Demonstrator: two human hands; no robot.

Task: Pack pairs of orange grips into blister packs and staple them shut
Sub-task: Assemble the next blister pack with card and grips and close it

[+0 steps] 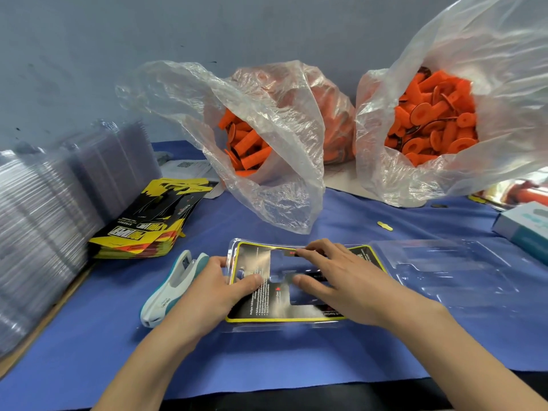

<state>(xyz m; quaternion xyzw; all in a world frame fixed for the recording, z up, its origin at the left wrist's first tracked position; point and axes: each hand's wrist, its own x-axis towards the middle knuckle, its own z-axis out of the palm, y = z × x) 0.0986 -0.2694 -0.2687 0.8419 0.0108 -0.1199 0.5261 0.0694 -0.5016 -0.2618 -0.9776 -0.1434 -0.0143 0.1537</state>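
On the blue desk (89, 345) the blister pack (281, 326) lies before me, orange grips (430, 126) still bagged behind. My left hand (219, 289) pinches its edge, my right hand (341, 280) presses flat; I should seat the card (255, 304) squarely first

- A blue cloth (118, 336) covers the surface, with a strip of bare brown edge showing at the far left.
- A grey-blue wall (89, 54) rises behind, flecked with dark marks.
- A teal-and-white box (525, 229) lies at the right edge.
- A small yellow scrap (385, 226) lies on the cloth.
- A white printed sheet (189, 169) with a QR code lies near the wall.
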